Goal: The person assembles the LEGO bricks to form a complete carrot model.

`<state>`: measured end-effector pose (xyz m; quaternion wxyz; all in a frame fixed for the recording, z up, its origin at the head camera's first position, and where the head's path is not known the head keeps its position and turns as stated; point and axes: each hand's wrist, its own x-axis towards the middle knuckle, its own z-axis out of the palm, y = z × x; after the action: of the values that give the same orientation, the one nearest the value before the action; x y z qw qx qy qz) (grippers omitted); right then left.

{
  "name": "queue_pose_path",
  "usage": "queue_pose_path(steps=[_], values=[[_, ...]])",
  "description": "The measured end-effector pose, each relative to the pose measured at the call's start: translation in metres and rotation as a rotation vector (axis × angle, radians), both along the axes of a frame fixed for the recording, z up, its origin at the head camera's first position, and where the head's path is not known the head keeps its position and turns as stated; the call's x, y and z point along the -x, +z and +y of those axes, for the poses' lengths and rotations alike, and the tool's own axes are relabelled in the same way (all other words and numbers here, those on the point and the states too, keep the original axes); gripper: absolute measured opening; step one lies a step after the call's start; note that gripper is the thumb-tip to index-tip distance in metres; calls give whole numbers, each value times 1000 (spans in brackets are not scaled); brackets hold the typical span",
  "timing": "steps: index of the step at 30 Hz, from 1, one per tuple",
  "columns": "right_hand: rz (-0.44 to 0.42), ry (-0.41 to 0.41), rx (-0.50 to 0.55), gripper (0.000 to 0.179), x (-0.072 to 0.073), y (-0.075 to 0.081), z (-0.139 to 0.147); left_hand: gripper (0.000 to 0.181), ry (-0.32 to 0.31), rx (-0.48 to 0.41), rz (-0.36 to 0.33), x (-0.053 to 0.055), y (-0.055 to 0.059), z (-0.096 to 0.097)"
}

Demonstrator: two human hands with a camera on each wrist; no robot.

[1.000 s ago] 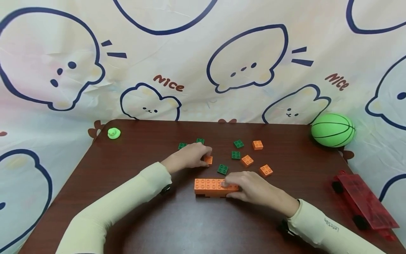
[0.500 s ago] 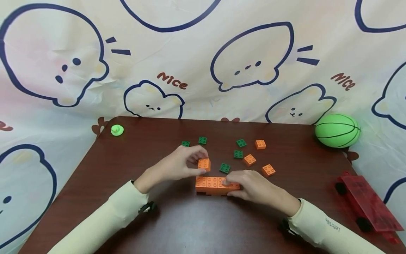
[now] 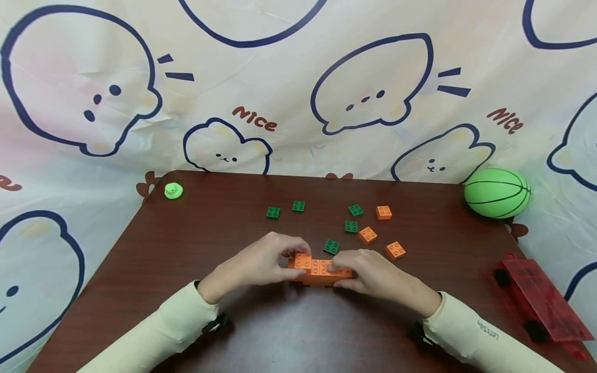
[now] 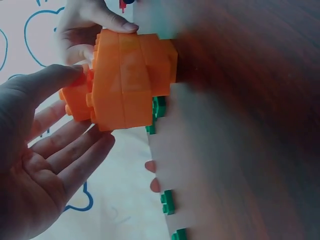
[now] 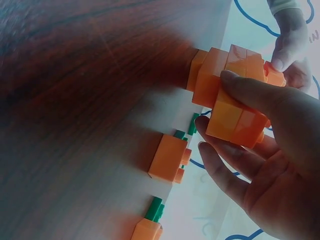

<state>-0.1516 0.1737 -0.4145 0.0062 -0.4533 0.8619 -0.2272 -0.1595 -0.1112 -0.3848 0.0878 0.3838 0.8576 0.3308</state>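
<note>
An assembled block of orange toy bricks (image 3: pixel 319 280) stands on the dark table in front of me. In the left wrist view its layers narrow toward the table. My right hand (image 3: pixel 375 274) grips its right end, the thumb on the near side in the right wrist view (image 5: pixel 280 130). Between thumb and fingers my left hand (image 3: pixel 261 259) pinches a small orange brick (image 3: pixel 303 260), which sits on the studs near the block's left end. Whether it is fully pressed down, I cannot tell. Just behind the block lies a green brick (image 3: pixel 331 246).
Loose orange bricks (image 3: pixel 395 250) and several green bricks (image 3: pixel 272 212) lie farther back. A green toy duck (image 3: pixel 173 190) is at the back left, a green ball (image 3: pixel 497 193) at the back right. A red toy with black wheels (image 3: pixel 548 295) stands at the right edge. A patterned cloth (image 3: pixel 289 88) hangs behind.
My left hand picked up the small orange brick behind the block and brought it forward onto the block's left end. My right hand has stayed on the block.
</note>
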Motion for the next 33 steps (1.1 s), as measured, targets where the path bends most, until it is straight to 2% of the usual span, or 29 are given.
queue_pose_path(steps=[8,18,24,33], values=[[6,-4,-8,24,0,1,1,25,14,-39,9,-2,-8,-1],[20,15,12,24,1,0,1,39,-22,-66,165,-8,-22,-5],[17,5,15,24,0,0,1,42,-36,-101,130,-8,-25,-5],[2,-6,7,24,-1,-1,-1,40,-22,-165,85,-9,-31,-7]])
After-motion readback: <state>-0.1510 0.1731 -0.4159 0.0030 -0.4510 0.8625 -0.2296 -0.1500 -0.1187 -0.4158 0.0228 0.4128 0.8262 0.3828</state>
